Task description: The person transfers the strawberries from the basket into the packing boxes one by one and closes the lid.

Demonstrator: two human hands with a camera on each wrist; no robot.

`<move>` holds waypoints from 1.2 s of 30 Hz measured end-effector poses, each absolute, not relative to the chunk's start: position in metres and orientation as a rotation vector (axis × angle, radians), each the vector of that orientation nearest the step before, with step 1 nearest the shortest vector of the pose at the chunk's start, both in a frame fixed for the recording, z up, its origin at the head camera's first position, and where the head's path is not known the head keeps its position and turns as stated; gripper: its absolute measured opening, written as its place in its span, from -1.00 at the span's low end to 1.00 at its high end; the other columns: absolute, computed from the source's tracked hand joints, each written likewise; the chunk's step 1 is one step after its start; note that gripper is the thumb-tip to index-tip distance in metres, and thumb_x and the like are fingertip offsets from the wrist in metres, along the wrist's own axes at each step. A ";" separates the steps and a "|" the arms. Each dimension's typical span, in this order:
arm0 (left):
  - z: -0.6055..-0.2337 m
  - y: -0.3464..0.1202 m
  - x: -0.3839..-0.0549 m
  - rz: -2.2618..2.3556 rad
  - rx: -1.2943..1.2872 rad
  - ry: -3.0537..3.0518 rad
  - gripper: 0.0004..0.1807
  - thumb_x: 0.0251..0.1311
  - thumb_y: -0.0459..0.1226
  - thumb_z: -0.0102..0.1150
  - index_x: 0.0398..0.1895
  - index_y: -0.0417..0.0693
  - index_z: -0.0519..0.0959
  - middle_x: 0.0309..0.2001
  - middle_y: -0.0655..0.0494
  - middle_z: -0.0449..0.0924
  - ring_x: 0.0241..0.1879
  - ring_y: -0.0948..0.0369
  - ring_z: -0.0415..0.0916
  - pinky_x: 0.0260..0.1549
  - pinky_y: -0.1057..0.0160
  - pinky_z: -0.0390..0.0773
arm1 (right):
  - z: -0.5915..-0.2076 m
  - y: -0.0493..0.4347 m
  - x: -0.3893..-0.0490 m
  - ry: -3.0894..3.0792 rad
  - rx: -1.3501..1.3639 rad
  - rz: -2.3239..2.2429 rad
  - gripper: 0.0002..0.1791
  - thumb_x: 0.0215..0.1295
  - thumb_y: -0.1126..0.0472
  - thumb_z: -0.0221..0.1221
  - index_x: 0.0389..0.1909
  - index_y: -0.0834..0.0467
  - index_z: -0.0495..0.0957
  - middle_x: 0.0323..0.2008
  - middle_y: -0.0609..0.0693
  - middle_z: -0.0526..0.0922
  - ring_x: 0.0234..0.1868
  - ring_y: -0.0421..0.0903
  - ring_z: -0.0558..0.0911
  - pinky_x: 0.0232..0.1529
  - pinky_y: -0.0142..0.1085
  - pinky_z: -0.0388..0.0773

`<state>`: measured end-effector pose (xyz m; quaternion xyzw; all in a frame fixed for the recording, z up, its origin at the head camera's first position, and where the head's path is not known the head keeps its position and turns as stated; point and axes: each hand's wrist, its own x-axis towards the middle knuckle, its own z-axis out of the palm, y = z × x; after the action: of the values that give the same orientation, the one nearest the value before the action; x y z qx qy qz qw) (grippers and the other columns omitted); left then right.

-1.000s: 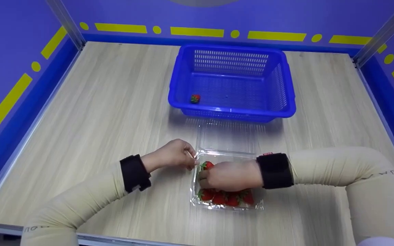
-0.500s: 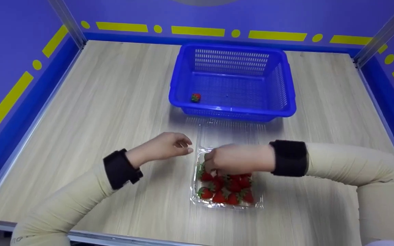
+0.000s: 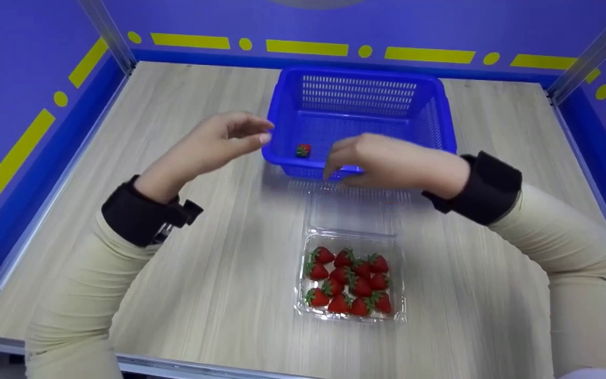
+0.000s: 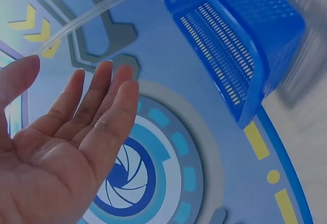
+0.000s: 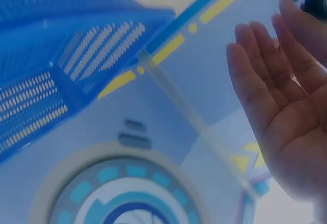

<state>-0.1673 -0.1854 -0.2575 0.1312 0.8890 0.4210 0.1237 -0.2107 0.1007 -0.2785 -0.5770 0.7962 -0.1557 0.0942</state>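
Observation:
My left hand (image 3: 216, 142) hovers at the left side of the blue basket (image 3: 361, 169), fingers relaxed and holding nothing. In the left wrist view the palm of this hand (image 4: 66, 152) faces the camera with fingers extended. Over the basket's front rim is my right hand (image 3: 382, 160), slightly blurred, its fingers loosely bent with nothing in them. The right wrist view shows that hand (image 5: 286, 96) with a bare palm. One strawberry (image 3: 303, 150) lies in the basket's front left corner. Several strawberries (image 3: 361, 286) sit in rows in a clear plastic clamshell box (image 3: 399, 279) in front.
The clamshell's clear lid (image 3: 353, 213) lies folded back on the wooden table (image 3: 203, 273), reaching toward the basket. Blue panels (image 3: 313, 26) with yellow marks wall the table at the back and both sides. Metal posts (image 3: 105, 37) stand at the rear corners.
Both hands have left the clamshell and moved up and away to the basket. The right hand has let go of a strawberry among the others, and the filled box is now uncovered to view.

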 end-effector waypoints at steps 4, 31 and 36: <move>-0.249 -0.186 -0.183 1.283 0.316 2.623 -0.53 0.52 -0.18 0.04 0.36 -0.25 0.47 0.32 -0.22 0.54 0.37 -0.04 0.46 0.45 -0.02 0.43 | -0.266 0.099 -0.232 2.448 -1.604 -0.537 -0.75 0.30 0.40 0.31 0.00 0.30 0.67 -0.06 0.19 0.75 -0.03 0.10 0.72 0.08 -0.04 0.72; -0.300 -0.199 -0.306 1.325 -0.096 2.512 -0.41 0.39 -0.25 0.15 0.45 -0.24 0.37 0.40 -0.24 0.48 -0.13 0.35 0.59 0.03 0.36 0.60 | -0.316 0.053 -0.371 2.384 -0.975 -0.315 -0.53 0.31 0.37 0.24 0.25 0.31 0.54 0.25 0.32 0.60 0.29 0.21 0.57 0.40 0.01 0.52; -0.316 -0.196 -0.316 1.297 -0.137 2.516 -0.40 0.37 -0.25 0.20 0.42 -0.30 0.39 0.37 -0.26 0.51 -0.31 0.44 0.56 -0.16 0.49 0.61 | -0.343 0.047 -0.376 2.338 -0.962 -0.333 -0.53 0.30 0.42 0.23 0.25 0.33 0.55 0.25 0.35 0.61 0.29 0.23 0.59 0.36 0.01 0.56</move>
<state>-0.3161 -0.1961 -0.3165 -0.0477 0.8773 0.4522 0.1533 -0.3757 0.0471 -0.3431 -0.3608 0.8770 -0.1249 0.2917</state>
